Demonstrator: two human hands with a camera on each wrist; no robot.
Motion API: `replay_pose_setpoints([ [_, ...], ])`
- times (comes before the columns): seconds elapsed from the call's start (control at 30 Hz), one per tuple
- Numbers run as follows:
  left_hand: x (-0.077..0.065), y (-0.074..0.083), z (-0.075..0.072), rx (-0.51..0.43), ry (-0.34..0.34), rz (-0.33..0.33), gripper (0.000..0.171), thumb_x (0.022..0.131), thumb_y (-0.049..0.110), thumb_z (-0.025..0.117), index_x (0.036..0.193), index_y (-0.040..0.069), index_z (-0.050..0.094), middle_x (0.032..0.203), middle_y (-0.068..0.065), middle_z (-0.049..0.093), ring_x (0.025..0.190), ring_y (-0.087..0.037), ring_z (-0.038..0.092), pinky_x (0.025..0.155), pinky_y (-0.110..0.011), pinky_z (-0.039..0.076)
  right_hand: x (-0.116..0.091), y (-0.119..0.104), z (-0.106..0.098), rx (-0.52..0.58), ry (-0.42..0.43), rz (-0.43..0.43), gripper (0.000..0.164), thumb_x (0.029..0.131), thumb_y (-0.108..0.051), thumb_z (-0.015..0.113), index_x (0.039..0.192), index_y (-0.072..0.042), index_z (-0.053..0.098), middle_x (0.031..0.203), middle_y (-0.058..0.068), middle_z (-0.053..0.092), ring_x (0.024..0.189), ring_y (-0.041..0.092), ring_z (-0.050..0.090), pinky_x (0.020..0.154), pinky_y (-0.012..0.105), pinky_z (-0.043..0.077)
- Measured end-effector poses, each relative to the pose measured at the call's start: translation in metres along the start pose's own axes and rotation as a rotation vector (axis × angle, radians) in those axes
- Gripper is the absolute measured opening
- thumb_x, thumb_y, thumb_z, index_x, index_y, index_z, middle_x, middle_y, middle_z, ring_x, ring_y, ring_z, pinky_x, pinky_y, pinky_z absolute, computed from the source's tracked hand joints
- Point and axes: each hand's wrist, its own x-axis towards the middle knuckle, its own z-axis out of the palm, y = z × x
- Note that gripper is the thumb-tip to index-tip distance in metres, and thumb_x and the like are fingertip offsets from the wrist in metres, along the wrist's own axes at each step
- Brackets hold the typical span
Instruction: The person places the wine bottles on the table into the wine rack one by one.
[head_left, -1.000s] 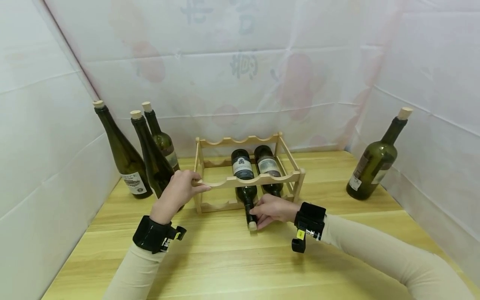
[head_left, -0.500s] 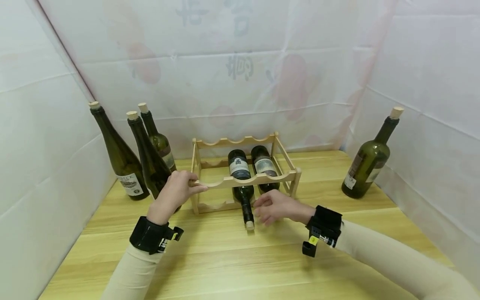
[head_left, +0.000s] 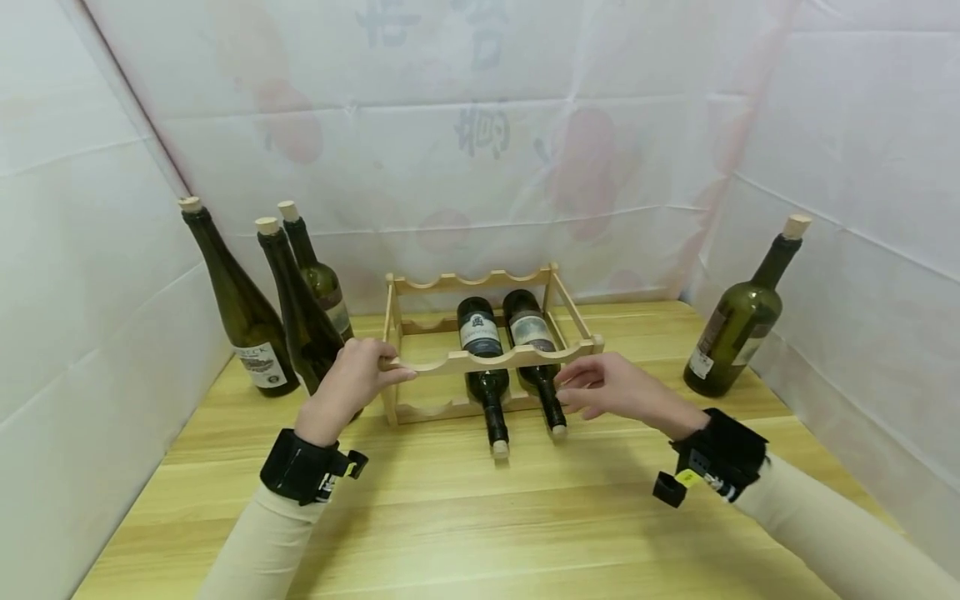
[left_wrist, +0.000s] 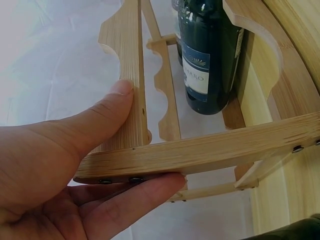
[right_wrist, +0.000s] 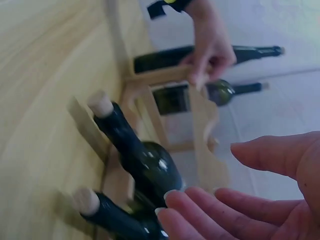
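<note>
My left hand (head_left: 347, 385) grips the front left corner of a light wooden wine rack (head_left: 459, 363). In the left wrist view the thumb (left_wrist: 107, 112) presses the scalloped rail, with fingers below the side bar (left_wrist: 210, 152). Two corked dark wine bottles lie side by side on the lower tier, necks forward: one with a white-and-dark label (head_left: 480, 332), the other with a pale label (head_left: 531, 331). My right hand (head_left: 615, 387) holds nothing, its fingers loosely bent beside the right bottle's neck. In the right wrist view its thumb (right_wrist: 265, 154) and fingers stand apart near the bottles.
At left, three corked green bottles stand upright: a tall labelled one (head_left: 258, 350), another tall one (head_left: 303, 321) close to my left hand, and a shorter one (head_left: 322, 283) behind. Another corked bottle (head_left: 738, 333) stands at right. White cloth walls (head_left: 420, 183) enclose the wooden table (head_left: 465, 533).
My right hand has let go of the left bottle's neck in the rack and moved right, beside the other bottle's neck. The left hand stays on the rack's corner.
</note>
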Motion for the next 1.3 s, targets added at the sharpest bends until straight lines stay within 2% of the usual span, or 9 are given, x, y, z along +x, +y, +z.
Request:
replay_pose_setpoints([
  [0.13,0.0,0.0,0.0,0.0,-0.002,-0.008,0.017,0.082,0.029,0.074,0.077,0.013,0.071,0.075,-0.003,0.069,0.058,-0.01,0.058,0.053,-0.029,0.049,-0.009,0.004,-0.017,-0.058,0.094,0.001,0.061,0.086,-0.042,0.068,0.132,-0.007,0.051,0.117,0.012,0.059,0.101,0.025,0.061,0.08,0.035,0.054],
  [0.33,0.0,0.001,0.0,0.01,0.007,0.003,0.017,0.082,0.028,0.074,0.076,0.013,0.07,0.074,-0.002,0.067,0.055,-0.009,0.055,0.052,-0.028,0.047,-0.025,0.021,-0.046,-0.301,0.276,-0.018,0.066,0.087,-0.053,0.061,0.134,-0.009,0.049,0.116,0.009,0.061,0.098,0.02,0.061,0.079,0.034,0.052],
  [0.5,0.0,0.001,-0.001,0.011,0.003,0.004,0.016,0.082,0.028,0.074,0.077,0.013,0.071,0.075,-0.002,0.068,0.057,-0.009,0.056,0.053,-0.028,0.048,-0.04,0.038,-0.076,-0.452,0.41,0.005,0.068,0.088,-0.057,0.057,0.131,-0.004,0.053,0.111,0.014,0.064,0.093,0.027,0.062,0.074,0.038,0.053],
  [0.7,0.0,0.001,-0.001,0.003,0.004,-0.006,0.015,0.082,0.027,0.074,0.077,0.014,0.071,0.076,-0.002,0.068,0.059,-0.011,0.058,0.054,-0.029,0.05,-0.061,0.043,-0.119,-0.565,0.707,-0.01,0.06,0.088,-0.051,0.062,0.116,0.002,0.063,0.102,0.021,0.067,0.088,0.034,0.061,0.068,0.04,0.048],
  [0.83,0.001,0.001,0.0,-0.017,-0.011,-0.03,0.015,0.082,0.027,0.074,0.074,0.015,0.069,0.073,-0.001,0.066,0.059,-0.011,0.058,0.054,-0.029,0.049,-0.08,0.044,-0.14,-0.648,0.835,0.015,0.06,0.088,-0.05,0.061,0.107,0.006,0.066,0.099,0.027,0.065,0.085,0.04,0.059,0.067,0.045,0.044],
  [0.9,0.001,0.001,0.001,-0.025,-0.016,-0.039,0.016,0.082,0.027,0.074,0.073,0.016,0.068,0.072,0.0,0.066,0.059,-0.01,0.058,0.054,-0.028,0.049,-0.088,0.043,-0.149,-0.704,0.859,0.059,0.065,0.089,-0.051,0.059,0.108,0.011,0.064,0.096,0.03,0.065,0.082,0.044,0.059,0.062,0.046,0.043],
  [1.1,0.001,0.001,0.0,-0.009,-0.004,-0.028,0.015,0.082,0.028,0.074,0.075,0.015,0.07,0.071,0.0,0.066,0.056,-0.009,0.056,0.053,-0.029,0.048,-0.098,0.048,-0.168,-0.843,0.901,0.146,0.078,0.088,-0.055,0.057,0.104,0.022,0.06,0.09,0.035,0.063,0.07,0.046,0.059,0.04,0.036,0.037],
  [1.23,0.001,0.0,0.0,-0.017,-0.013,-0.036,0.014,0.082,0.028,0.074,0.075,0.017,0.07,0.074,0.0,0.067,0.06,-0.01,0.059,0.054,-0.028,0.05,-0.097,0.058,-0.178,-0.84,0.84,0.231,0.089,0.085,-0.061,0.057,0.106,0.025,0.056,0.088,0.04,0.058,0.066,0.046,0.056,0.045,0.04,0.039],
  [1.3,0.001,0.0,0.0,-0.028,-0.017,-0.042,0.014,0.082,0.028,0.074,0.075,0.017,0.069,0.075,0.0,0.067,0.062,-0.011,0.061,0.055,-0.028,0.05,-0.094,0.065,-0.183,-0.805,0.798,0.275,0.096,0.084,-0.065,0.056,0.113,0.026,0.05,0.093,0.043,0.053,0.071,0.048,0.055,0.053,0.045,0.042],
])
